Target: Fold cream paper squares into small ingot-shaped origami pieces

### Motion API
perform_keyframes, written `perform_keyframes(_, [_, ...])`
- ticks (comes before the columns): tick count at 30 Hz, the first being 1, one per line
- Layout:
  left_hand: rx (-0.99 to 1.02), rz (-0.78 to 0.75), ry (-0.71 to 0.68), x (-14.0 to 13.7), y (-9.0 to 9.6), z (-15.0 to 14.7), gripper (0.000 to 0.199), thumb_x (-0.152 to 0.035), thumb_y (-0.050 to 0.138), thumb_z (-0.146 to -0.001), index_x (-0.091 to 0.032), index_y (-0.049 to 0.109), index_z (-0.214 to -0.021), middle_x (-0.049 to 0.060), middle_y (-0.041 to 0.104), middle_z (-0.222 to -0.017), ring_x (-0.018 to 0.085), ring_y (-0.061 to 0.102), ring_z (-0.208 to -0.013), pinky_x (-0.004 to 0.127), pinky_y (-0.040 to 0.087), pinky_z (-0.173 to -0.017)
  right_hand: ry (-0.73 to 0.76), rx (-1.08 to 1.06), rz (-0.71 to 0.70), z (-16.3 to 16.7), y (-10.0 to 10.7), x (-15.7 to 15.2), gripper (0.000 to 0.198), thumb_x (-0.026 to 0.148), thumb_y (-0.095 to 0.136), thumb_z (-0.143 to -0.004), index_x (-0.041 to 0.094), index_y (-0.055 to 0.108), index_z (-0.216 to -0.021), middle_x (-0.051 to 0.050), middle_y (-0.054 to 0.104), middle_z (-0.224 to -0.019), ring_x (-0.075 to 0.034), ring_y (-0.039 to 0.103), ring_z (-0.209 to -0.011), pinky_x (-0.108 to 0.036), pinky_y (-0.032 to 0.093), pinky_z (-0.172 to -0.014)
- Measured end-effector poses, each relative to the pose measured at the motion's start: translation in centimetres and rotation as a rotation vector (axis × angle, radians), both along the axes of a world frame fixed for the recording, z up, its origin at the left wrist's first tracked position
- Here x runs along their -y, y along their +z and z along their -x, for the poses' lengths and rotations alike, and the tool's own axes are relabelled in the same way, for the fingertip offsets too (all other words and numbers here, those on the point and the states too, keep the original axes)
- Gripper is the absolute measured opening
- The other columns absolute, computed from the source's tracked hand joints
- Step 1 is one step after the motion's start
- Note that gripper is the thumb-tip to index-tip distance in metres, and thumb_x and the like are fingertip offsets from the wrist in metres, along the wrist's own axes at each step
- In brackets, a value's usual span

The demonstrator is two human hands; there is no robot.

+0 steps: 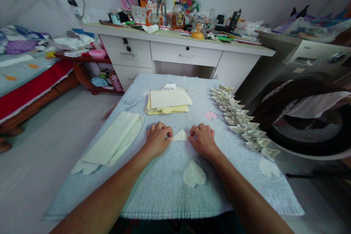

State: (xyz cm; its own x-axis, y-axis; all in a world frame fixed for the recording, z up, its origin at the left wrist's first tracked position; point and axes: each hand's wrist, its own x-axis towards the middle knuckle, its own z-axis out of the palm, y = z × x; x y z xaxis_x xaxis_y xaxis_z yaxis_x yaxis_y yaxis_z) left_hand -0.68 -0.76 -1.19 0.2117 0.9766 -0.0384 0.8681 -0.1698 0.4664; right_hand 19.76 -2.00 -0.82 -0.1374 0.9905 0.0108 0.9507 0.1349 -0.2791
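We note, largest first: a pale blue cloth spread beneath all the fingers. Outward of the left fingers lies a folded bundle of pale paper. Outward of the right fingers, well apart from them, runs a slanting row of paper boats. Just beyond the fingers, mostly toward the left ones, sits a flat paper stack. Our left hand and right hand rest on the cloth, fingers curled; we cannot tell whether either pinches or merely presses. Smallest: a folded paper, peak pointing away from us, lying between the two sets of fingertips, its ends at the thumbs.
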Motion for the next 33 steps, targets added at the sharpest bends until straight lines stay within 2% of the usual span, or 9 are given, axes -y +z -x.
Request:
perform_keyframes(7, [0.064,0.026,-0.044,0.0,0.7,0.5,0.022,-0.025,0.044,-0.084,-0.025,0.066,-0.089,0.003,0.056,-0.102,0.024,0.045,-0.099,0.039,0.033,-0.085,0.007,-0.002,-0.014,0.1,0.0,0.1,0.016,0.037,0.057,-0.085,0.024,0.06,-0.092,-0.006,0.053,-0.099,-0.024,0.043,-0.095,-0.036,0.028,-0.08])
perform_keyframes(13, [0.052,-0.048,-0.045,0.2,0.2,0.4,0.015,-0.037,0.061,-0.076,-0.023,0.065,-0.082,0.003,0.057,-0.099,0.025,0.046,-0.099,0.038,0.033,-0.083,0.013,0.002,-0.015,0.2,0.1,0.1,0.015,0.037,0.056,-0.085,0.023,0.06,-0.092,-0.007,0.053,-0.099,-0.025,0.043,-0.095,-0.037,0.028,-0.08])
perform_keyframes(21, [0.06,-0.098,-0.033,0.1,-0.6,0.2,0.009,-0.031,0.063,-0.075,-0.023,0.067,-0.077,0.003,0.059,-0.094,0.025,0.048,-0.097,0.037,0.033,-0.082,0.065,-0.063,-0.046,0.3,-0.1,0.1,0.013,0.028,0.055,-0.085,0.022,0.06,-0.094,-0.006,0.054,-0.1,-0.024,0.042,-0.098,-0.037,0.029,-0.084])
perform_keyframes(23, [0.082,-0.102,-0.041,0.1,-0.4,0.2,0.008,-0.03,0.062,-0.076,-0.023,0.066,-0.076,0.002,0.06,-0.093,0.024,0.048,-0.097,0.038,0.033,-0.083,0.094,-0.105,-0.059,0.4,-0.2,0.1,0.018,0.026,0.055,-0.084,0.022,0.06,-0.101,-0.006,0.053,-0.103,-0.023,0.042,-0.099,-0.036,0.029,-0.086])
perform_keyframes(26, [0.15,-0.124,-0.086,0.1,-0.2,0.2,0.006,-0.027,0.06,-0.077,-0.022,0.064,-0.076,0.003,0.06,-0.093,0.024,0.049,-0.096,0.037,0.035,-0.084,0.13,-0.161,-0.07,0.3,-0.2,0.1,0.028,0.033,0.058,-0.083,0.021,0.059,-0.108,-0.007,0.052,-0.107,-0.023,0.042,-0.1,-0.037,0.03,-0.088])
perform_keyframes(29, [0.26,-0.148,-0.182,0.1,0.1,0.1,0.007,-0.023,0.054,-0.081,-0.02,0.059,-0.076,0.003,0.059,-0.089,0.021,0.052,-0.092,0.035,0.038,-0.084,0.154,-0.216,-0.069,0.2,-0.1,0.0,0.026,0.038,0.06,-0.082,0.021,0.06,-0.102,-0.006,0.052,-0.105,-0.023,0.042,-0.1,-0.036,0.031,-0.088])
perform_keyframes(33, [0.369,-0.126,-0.232,0.3,0.4,-0.1,0.009,-0.02,0.047,-0.084,-0.019,0.054,-0.078,0.002,0.058,-0.08,0.017,0.055,-0.078,0.029,0.041,-0.073,0.159,-0.37,-0.103,0.0,0.0,-0.1,0.013,0.028,0.062,-0.081,0.019,0.058,-0.09,-0.004,0.053,-0.1,-0.021,0.045,-0.097,-0.033,0.033,-0.087])
